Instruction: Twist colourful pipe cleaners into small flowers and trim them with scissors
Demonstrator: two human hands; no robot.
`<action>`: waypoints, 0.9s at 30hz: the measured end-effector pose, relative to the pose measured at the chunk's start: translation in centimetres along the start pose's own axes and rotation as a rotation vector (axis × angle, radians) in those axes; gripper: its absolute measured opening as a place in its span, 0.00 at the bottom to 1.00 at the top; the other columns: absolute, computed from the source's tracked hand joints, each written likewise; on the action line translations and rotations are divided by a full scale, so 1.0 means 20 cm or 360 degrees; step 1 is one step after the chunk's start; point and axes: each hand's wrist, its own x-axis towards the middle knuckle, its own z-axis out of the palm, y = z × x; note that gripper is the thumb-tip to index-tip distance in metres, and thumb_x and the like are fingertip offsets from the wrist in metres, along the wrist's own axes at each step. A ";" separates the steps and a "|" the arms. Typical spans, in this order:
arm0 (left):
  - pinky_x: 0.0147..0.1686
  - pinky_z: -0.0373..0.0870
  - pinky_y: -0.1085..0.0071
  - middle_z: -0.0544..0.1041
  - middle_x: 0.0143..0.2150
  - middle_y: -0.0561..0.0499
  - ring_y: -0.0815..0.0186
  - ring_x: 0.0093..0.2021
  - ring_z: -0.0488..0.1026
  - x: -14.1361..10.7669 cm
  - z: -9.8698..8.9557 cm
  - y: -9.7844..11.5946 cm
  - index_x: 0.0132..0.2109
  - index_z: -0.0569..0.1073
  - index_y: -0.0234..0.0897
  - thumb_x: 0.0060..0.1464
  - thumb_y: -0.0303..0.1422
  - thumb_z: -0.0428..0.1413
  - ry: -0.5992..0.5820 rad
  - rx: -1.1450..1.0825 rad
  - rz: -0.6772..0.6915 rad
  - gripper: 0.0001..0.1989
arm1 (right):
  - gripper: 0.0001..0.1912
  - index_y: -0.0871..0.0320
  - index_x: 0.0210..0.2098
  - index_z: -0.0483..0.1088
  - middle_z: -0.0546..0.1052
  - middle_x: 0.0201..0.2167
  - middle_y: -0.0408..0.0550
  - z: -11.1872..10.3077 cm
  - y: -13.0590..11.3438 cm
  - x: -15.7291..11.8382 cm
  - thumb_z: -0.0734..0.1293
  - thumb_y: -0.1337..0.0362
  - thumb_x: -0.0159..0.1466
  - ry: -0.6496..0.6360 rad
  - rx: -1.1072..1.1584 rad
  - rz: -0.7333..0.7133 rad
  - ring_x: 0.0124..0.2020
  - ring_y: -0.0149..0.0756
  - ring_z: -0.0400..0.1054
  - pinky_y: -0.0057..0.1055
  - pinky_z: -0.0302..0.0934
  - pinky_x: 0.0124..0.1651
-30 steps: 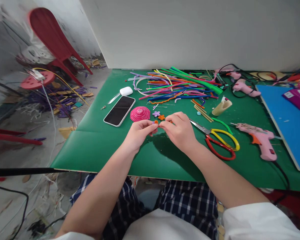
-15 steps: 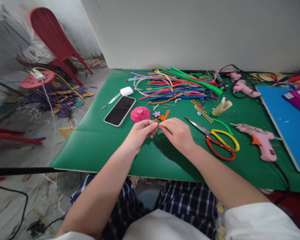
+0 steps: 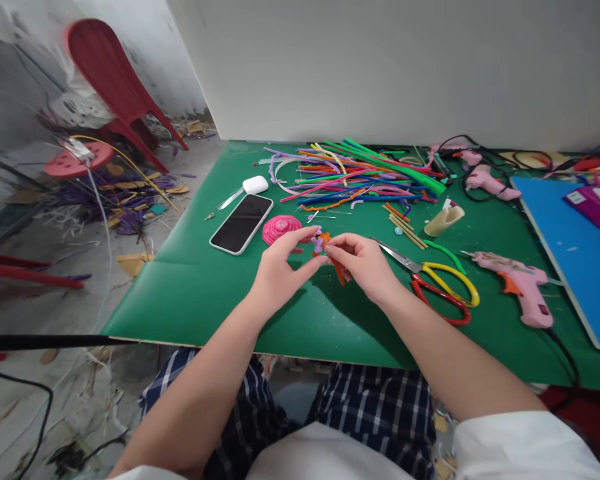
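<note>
My right hand [image 3: 364, 265] has its thumb and index finger pinched on a small purple-and-orange pipe-cleaner piece. A short orange-red pipe cleaner [image 3: 339, 273] sticks out below those fingers. My left hand [image 3: 280, 267] is open, its thumb and index finger spread on either side of a purple pipe-cleaner flower [image 3: 318, 245]. Just behind is an orange pipe-cleaner flower [image 3: 325, 237]; whether it lies on the table or touches the held piece I cannot tell. Partly behind my left fingers lies a pink coiled pipe-cleaner disc [image 3: 280, 229].
A phone [image 3: 241, 223] and white case [image 3: 255, 185] lie left. Behind is a heap of coloured pipe cleaners [image 3: 360, 175]. Scissors [image 3: 420, 270], a pink glue gun [image 3: 523, 280], thin sticks [image 3: 405, 228], a cream cup [image 3: 444, 220] and a blue board [image 3: 570, 260] are right.
My left finger and thumb have parted from their pinch. The orange strip beside the flowers has left its spot, and an orange-red strip now shows under my right fingers.
</note>
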 end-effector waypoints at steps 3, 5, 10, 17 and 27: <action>0.41 0.69 0.67 0.77 0.40 0.48 0.63 0.40 0.73 0.00 0.01 -0.01 0.40 0.74 0.37 0.47 0.36 0.58 0.0036 -0.0098 -0.0180 0.12 | 0.12 0.58 0.29 0.69 0.71 0.19 0.39 0.01 -0.01 -0.01 0.70 0.57 0.51 -0.0010 0.0095 0.0030 0.13 0.22 0.57 0.22 0.50 0.14; 0.40 0.70 0.67 0.77 0.35 0.48 0.64 0.36 0.74 0.01 0.00 -0.02 0.36 0.75 0.36 0.46 0.35 0.59 0.0047 -0.0337 -0.0361 0.10 | 0.12 0.58 0.29 0.69 0.73 0.20 0.39 0.01 -0.01 -0.01 0.70 0.57 0.51 -0.0059 0.0194 0.0075 0.15 0.23 0.60 0.22 0.55 0.16; 0.37 0.71 0.68 0.76 0.32 0.51 0.65 0.35 0.74 0.03 0.00 -0.03 0.43 0.72 0.37 0.39 0.32 0.63 0.0045 -0.0803 -0.0590 0.20 | 0.09 0.56 0.31 0.71 0.75 0.24 0.41 0.00 0.00 -0.02 0.70 0.61 0.51 -0.0165 0.0361 0.0064 0.24 0.27 0.68 0.25 0.64 0.26; 0.33 0.70 0.72 0.76 0.31 0.51 0.68 0.33 0.73 0.03 0.00 -0.01 0.38 0.74 0.35 0.41 0.32 0.62 0.0102 -0.0750 -0.0535 0.13 | 0.10 0.56 0.34 0.71 0.76 0.28 0.42 -0.01 0.01 -0.01 0.69 0.61 0.52 -0.0238 0.0333 0.0037 0.28 0.29 0.71 0.28 0.65 0.31; 0.31 0.68 0.73 0.75 0.26 0.54 0.69 0.29 0.72 0.02 0.00 -0.02 0.38 0.72 0.38 0.40 0.32 0.63 0.0068 -0.0913 -0.0650 0.14 | 0.05 0.54 0.32 0.74 0.76 0.34 0.45 0.02 -0.01 -0.06 0.66 0.65 0.56 -0.0027 -0.0441 -0.0612 0.36 0.33 0.69 0.31 0.65 0.37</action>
